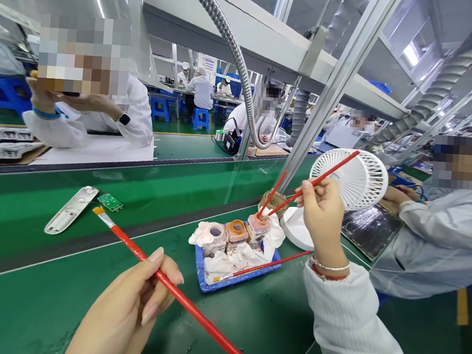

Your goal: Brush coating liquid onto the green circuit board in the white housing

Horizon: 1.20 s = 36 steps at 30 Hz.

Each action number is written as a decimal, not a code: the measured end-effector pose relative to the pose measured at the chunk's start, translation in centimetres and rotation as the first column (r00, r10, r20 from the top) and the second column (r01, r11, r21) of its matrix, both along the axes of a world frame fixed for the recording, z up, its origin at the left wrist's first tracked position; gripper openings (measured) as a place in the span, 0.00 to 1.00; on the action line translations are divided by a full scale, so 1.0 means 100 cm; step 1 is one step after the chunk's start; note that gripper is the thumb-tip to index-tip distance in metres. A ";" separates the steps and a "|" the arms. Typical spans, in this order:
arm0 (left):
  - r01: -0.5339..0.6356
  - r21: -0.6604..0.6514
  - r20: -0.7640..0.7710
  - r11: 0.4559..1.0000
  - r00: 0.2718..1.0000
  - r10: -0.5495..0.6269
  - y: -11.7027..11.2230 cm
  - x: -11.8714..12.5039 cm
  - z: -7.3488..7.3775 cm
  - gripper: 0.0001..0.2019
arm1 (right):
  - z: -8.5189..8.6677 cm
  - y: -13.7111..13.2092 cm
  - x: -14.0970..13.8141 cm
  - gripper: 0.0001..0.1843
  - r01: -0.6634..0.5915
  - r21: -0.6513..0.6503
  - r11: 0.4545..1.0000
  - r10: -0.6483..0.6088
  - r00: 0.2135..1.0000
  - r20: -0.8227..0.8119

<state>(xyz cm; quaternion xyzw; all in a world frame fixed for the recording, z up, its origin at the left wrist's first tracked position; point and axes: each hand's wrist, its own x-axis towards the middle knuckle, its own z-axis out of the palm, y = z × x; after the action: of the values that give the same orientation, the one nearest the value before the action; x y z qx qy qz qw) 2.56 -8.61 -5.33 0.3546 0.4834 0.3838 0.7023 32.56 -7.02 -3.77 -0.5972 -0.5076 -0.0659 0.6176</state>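
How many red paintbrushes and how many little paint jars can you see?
Red paintbrushes: 4 (one in the left hand, one in the right hand, one standing in a jar, one lying in the blue tray)
Paint jars: 3
Total: 7

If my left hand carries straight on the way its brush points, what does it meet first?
Likely the white panel on the bench, just past the tip of the red brush in your left hand; depth is hard to judge.
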 end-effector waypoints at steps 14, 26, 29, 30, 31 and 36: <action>-0.019 -0.024 0.039 1.000 0.999 0.020 0.000 -0.001 0.001 0.19 | -0.021 -0.028 -0.002 0.04 -0.155 0.179 0.972 0.141 0.986 0.089; -0.015 -0.017 0.040 1.000 0.999 0.015 0.001 -0.001 -0.002 0.19 | -0.054 -0.080 -0.011 0.14 -0.222 0.418 0.881 0.106 0.953 0.284; -0.008 -0.017 0.035 1.000 0.999 0.009 0.002 0.000 -0.001 0.18 | -0.060 -0.078 -0.012 0.14 -0.235 0.349 0.907 0.146 0.954 0.264; -0.011 -0.016 0.036 1.000 0.999 0.011 0.002 0.000 0.000 0.18 | -0.060 -0.078 -0.013 0.13 -0.242 0.334 0.911 0.158 0.953 0.257; -0.016 -0.016 0.037 1.000 0.999 0.016 0.001 0.000 0.000 0.18 | -0.059 -0.078 -0.014 0.13 -0.238 0.339 0.910 0.155 0.955 0.254; -0.009 -0.020 0.049 1.000 0.999 0.010 0.000 0.001 0.001 0.18 | -0.035 -0.066 -0.012 0.06 -0.087 0.293 0.952 0.023 0.976 0.215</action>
<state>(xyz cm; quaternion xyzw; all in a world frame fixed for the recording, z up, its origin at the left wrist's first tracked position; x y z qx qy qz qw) 2.69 -8.62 -5.26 0.3357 0.4716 0.3909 0.7156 31.32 -13.64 -7.29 -0.4713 -0.5704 -0.1876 0.6460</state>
